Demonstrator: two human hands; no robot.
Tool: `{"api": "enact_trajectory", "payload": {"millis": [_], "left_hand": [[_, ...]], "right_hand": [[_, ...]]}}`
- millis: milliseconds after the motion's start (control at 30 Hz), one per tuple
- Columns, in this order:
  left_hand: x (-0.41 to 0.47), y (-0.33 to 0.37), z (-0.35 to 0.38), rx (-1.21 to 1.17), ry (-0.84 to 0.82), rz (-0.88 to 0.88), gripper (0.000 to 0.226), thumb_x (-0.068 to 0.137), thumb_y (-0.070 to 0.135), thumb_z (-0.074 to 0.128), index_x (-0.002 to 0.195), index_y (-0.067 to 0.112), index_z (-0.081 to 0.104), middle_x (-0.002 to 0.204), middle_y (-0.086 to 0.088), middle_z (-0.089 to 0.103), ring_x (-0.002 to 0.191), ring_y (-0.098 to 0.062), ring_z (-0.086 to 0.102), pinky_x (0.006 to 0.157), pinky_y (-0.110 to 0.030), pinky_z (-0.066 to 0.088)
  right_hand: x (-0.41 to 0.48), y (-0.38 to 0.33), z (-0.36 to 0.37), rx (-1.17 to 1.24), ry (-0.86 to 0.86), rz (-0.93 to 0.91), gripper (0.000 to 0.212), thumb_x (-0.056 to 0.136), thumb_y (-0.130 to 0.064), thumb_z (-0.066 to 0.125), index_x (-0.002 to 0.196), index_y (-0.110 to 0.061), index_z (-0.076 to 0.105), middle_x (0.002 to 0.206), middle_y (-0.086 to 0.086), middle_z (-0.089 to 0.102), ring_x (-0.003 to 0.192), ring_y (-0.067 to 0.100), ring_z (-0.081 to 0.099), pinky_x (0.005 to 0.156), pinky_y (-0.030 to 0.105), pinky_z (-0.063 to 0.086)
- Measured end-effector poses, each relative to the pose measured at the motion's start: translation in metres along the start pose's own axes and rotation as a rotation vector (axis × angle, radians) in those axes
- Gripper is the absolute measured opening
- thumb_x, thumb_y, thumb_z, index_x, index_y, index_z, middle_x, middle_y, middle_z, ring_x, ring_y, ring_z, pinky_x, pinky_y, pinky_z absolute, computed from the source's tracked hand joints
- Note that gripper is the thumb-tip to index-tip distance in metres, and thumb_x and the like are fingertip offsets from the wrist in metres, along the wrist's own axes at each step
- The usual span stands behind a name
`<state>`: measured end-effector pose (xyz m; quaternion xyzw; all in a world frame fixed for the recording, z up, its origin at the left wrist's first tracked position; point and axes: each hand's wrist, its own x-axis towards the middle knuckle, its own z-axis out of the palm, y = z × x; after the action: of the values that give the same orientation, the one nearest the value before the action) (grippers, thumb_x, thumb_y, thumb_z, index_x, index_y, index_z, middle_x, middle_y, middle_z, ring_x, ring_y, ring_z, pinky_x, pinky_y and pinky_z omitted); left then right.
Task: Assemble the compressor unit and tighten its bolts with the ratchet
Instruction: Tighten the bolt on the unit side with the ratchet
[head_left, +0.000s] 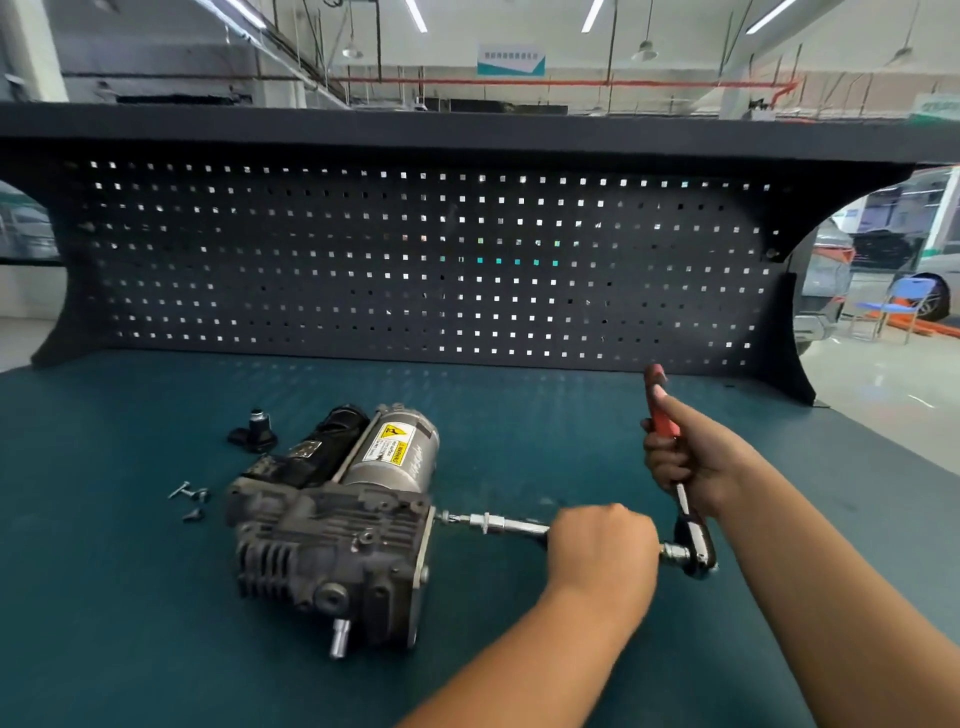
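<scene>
Now, axis: chrome extension bar (501, 525) runs left into grey finned compressor (332, 525)
Left fingers (565, 526): clasp bar
Right fingers (658, 458): grip red-handled ratchet (664, 418)

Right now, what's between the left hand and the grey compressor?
A shiny silver extension bar runs from the left hand to the grey metal compressor, in the head view.

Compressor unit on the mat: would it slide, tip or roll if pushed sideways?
Probably heavy for its size: the compressor unit looks like finned cast metal. It lies low and broad on the mat, so tipping seems unlikely. Its blocky housing should resist rolling.
</scene>
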<state>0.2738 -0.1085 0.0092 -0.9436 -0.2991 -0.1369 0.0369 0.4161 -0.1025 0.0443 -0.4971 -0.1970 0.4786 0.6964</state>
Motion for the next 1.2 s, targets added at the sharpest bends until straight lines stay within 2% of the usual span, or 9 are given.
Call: {"api": "enact_trajectory", "payload": {"millis": [267,400,600,700,767,867,1000,1100,1200], "left_hand": [[0.001,-0.005,0.005,0.061,0.019,0.040,0.016,0.086,0.005,0.050,0.089,0.013,0.064,0.096,-0.009,0.067,0.084,-0.033,0.063,0.055,-0.024,0.029],[0.005,-0.005,0.000,0.065,0.041,0.017,0.018,0.086,0.011,0.051,0.071,0.020,0.046,0.087,-0.007,0.064,0.062,-0.027,0.042,0.045,-0.023,0.015],[0.010,-0.007,-0.003,0.039,0.072,-0.031,0.014,0.085,0.020,0.054,0.072,0.018,0.051,0.085,-0.007,0.061,0.071,-0.032,0.053,0.048,-0.027,0.024],[0.009,-0.012,0.002,0.062,0.076,-0.039,0.018,0.088,0.026,0.052,0.072,0.019,0.051,0.086,-0.007,0.062,0.071,-0.030,0.053,0.055,-0.028,0.028],[0.008,-0.014,0.006,0.078,0.100,-0.027,0.018,0.091,0.026,0.049,0.080,0.016,0.060,0.087,-0.007,0.064,0.076,-0.031,0.059,0.055,-0.028,0.028],[0.005,-0.015,0.008,0.082,0.115,-0.019,0.018,0.090,0.023,0.049,0.087,0.014,0.065,0.087,-0.007,0.065,0.074,-0.032,0.057,0.051,-0.027,0.025],[0.001,-0.016,0.011,0.066,0.135,-0.016,0.020,0.088,0.027,0.051,0.088,0.013,0.066,0.089,-0.010,0.066,0.084,-0.034,0.062,0.060,-0.030,0.031],[-0.001,-0.015,0.011,0.045,0.181,-0.006,0.024,0.088,0.031,0.052,0.087,0.012,0.066,0.090,-0.011,0.067,0.085,-0.035,0.061,0.063,-0.032,0.030],[0.000,-0.015,0.008,0.009,0.215,-0.005,0.027,0.091,0.032,0.048,0.087,0.012,0.066,0.089,-0.011,0.067,0.084,-0.035,0.061,0.059,-0.031,0.029]], "right_hand": [[-0.089,0.030,-0.004,-0.201,-0.021,-0.794,0.040,0.083,-0.004,0.060,0.052,-0.021,0.040,0.042,-0.005,0.029,0.037,0.010,0.025,0.037,0.017,0.023],[-0.132,0.052,-0.022,-0.722,-0.217,-1.147,0.027,0.079,-0.012,0.063,0.056,-0.016,0.049,0.054,0.003,0.043,0.050,0.018,0.041,0.051,0.022,0.036],[-0.136,0.060,-0.043,-1.253,-0.275,-1.415,0.048,0.095,-0.036,0.050,0.061,-0.002,0.056,0.067,0.005,0.053,0.061,0.022,0.051,0.065,0.025,0.046],[-0.134,0.054,-0.038,-1.093,-0.206,-1.266,0.035,0.089,-0.044,0.055,0.070,-0.016,0.054,0.059,0.000,0.050,0.053,0.015,0.047,0.055,0.019,0.042],[-0.125,0.043,-0.025,-0.778,-0.101,-1.074,0.020,0.077,-0.042,0.058,0.069,-0.024,0.053,0.054,0.006,0.047,0.046,0.011,0.042,0.048,0.017,0.038],[-0.091,0.020,-0.006,-0.405,0.105,-0.813,0.025,0.082,-0.036,0.060,0.066,-0.025,0.044,0.044,-0.005,0.038,0.039,0.010,0.039,0.047,0.029,0.043],[-0.042,0.010,0.003,-0.314,0.186,-0.493,0.011,0.095,-0.012,0.053,0.087,-0.009,0.046,0.066,0.002,0.042,0.051,0.011,0.040,0.053,0.025,0.049],[-0.030,0.015,-0.001,-0.217,0.147,-0.113,0.024,0.099,0.001,0.034,0.079,0.002,0.047,0.071,0.012,0.049,0.054,0.016,0.053,0.044,0.022,0.051],[-0.034,0.025,-0.011,-0.218,0.156,0.091,0.027,0.098,0.002,0.033,0.075,0.003,0.047,0.067,0.011,0.046,0.033,0.011,0.051,0.033,0.019,0.045]]}}
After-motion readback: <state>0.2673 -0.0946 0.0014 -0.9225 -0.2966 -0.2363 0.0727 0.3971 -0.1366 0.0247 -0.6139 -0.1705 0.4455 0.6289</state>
